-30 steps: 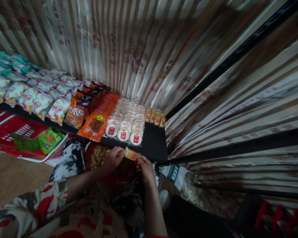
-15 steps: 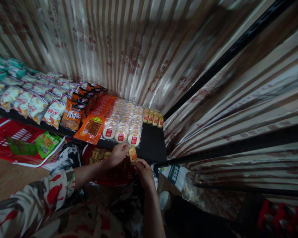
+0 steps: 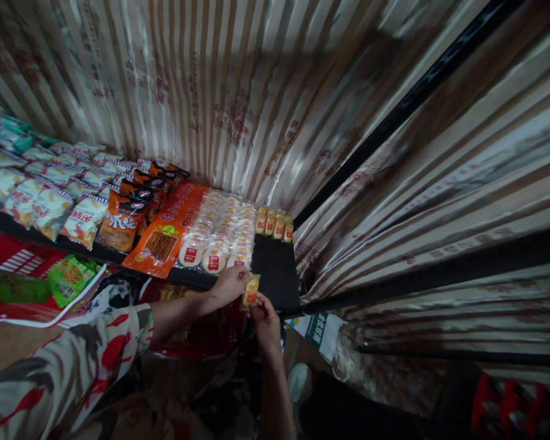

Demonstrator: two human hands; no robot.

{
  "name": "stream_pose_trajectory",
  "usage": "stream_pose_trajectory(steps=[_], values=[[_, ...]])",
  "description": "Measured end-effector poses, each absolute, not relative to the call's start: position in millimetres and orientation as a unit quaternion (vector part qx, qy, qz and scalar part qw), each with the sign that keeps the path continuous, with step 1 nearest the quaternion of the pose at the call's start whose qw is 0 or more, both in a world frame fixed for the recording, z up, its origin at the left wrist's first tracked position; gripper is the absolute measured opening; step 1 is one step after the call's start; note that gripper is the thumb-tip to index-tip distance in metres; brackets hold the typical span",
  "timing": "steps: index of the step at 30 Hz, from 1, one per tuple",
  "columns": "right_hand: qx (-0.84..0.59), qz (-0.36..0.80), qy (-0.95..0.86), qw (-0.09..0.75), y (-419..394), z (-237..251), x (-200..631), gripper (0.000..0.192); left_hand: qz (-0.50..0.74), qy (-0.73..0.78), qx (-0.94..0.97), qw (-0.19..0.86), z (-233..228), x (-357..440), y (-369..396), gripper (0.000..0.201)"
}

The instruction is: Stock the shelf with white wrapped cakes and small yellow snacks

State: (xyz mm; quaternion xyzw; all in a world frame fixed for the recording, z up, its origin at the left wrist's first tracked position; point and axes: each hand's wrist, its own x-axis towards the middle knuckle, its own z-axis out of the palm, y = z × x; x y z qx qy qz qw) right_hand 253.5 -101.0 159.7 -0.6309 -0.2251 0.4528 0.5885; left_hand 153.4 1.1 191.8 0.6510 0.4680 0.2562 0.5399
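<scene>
One yellow packet point(image 3: 251, 292) is held from both sides. The left hand point(image 3: 230, 285) pinches its upper left edge; the right hand point(image 3: 266, 318) pinches its lower end.

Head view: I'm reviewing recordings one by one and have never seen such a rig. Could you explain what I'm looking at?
No machine works here: a head-worn camera, looking forward and down, films its wearer working bare-handed. The right hand pinches the lower end of a small yellow packet; the left hand seems to touch the upper end. The black shelf bears, left to right, teal bags, white bags, orange bags, a flat orange packet, round white packs and four yellow packets.
</scene>
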Motion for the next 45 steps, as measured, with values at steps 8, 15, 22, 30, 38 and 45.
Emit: stream_pose_trajectory(steps=[8,15,22,30,38,45], values=[[-0.675,0.387,-0.255,0.575,-100.2,161.9,269.2,0.046,0.238,0.466,0.700,0.486,205.3,177.8,5.9,0.023],[-0.749,0.267,-0.321,0.515,-90.3,154.9,282.5,0.049,0.209,0.481,0.723,0.449,214.0,202.2,11.4,0.022],[-0.810,0.150,-0.368,0.432,-78.5,154.4,291.9,0.038,0.191,0.479,0.742,0.428,219.0,219.3,17.4,0.019],[-0.819,0.075,-0.409,0.396,-57.6,142.8,307.8,0.030,0.185,0.482,0.750,0.412,215.3,234.7,31.6,0.020],[-0.803,0.100,-0.385,0.443,-35.0,147.6,305.9,0.025,0.187,0.484,0.758,0.396,213.8,242.1,48.7,0.022],[-0.804,0.066,-0.415,0.420,-13.4,141.4,312.4,0.031,0.164,0.502,0.751,0.396,214.2,243.0,59.8,0.026]])
